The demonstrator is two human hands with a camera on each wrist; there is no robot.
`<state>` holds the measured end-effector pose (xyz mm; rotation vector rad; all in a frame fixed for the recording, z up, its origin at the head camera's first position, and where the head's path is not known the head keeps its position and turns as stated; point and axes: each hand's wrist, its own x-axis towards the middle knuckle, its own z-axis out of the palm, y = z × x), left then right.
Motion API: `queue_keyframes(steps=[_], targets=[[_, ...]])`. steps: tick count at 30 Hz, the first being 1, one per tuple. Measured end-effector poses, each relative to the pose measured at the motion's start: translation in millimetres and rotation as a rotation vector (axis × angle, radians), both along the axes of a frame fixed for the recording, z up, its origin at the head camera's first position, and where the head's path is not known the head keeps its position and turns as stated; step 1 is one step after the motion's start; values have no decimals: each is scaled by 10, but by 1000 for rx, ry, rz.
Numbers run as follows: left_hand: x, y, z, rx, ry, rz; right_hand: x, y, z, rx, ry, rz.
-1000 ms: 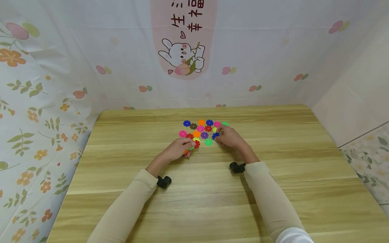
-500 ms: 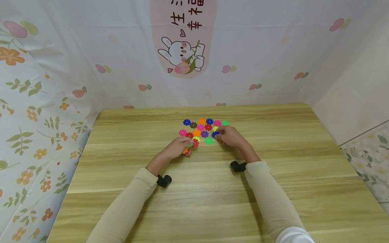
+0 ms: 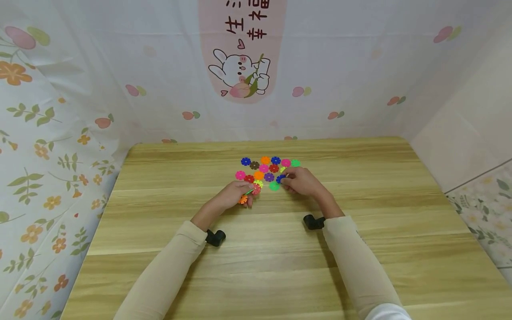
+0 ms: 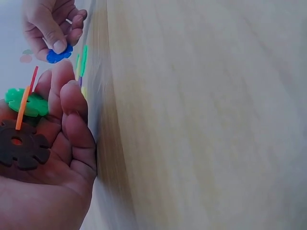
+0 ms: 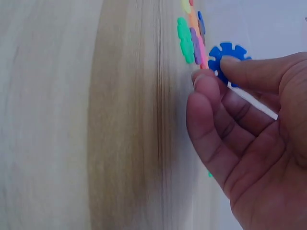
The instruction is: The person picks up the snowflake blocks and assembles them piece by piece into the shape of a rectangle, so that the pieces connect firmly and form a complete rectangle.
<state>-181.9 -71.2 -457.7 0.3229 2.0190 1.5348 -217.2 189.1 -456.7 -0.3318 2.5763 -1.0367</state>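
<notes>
My left hand (image 3: 232, 196) holds a small cluster of notched plastic snowflake discs joined together. In the left wrist view, a dark brown disc (image 4: 24, 152) and a green disc (image 4: 29, 103) face the camera, while an orange disc (image 4: 22, 109) and a red disc (image 4: 33, 79) stand edge-on; the thumb is not clearly seen there. My right hand (image 3: 302, 181) pinches a blue snowflake disc (image 5: 221, 53) between thumb and forefinger. That disc is raised off the table and apart from the cluster. The right hand's other fingers are loosely curled.
Several loose snowflake discs lie flat on the wooden table (image 3: 264, 266) beyond and between the hands, including a purple disc (image 3: 269, 177), a light green disc (image 3: 274, 186) and a pink disc (image 3: 240, 175). Behind the table hangs a printed cloth (image 3: 160, 66).
My right hand has shifted slightly left with the blue disc, towards the left hand. The cluster in my left hand has turned, so its green disc now looks nearly edge-on in the head view.
</notes>
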Motion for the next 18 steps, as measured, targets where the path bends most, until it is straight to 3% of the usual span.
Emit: queue_keyframes(steps=[8,18], targets=[[0,18,-12,-17,29,-6,59,-60,24,-75,6,27],[-5,25,13,-64,16,10,104,-150,27,-125,45,69]])
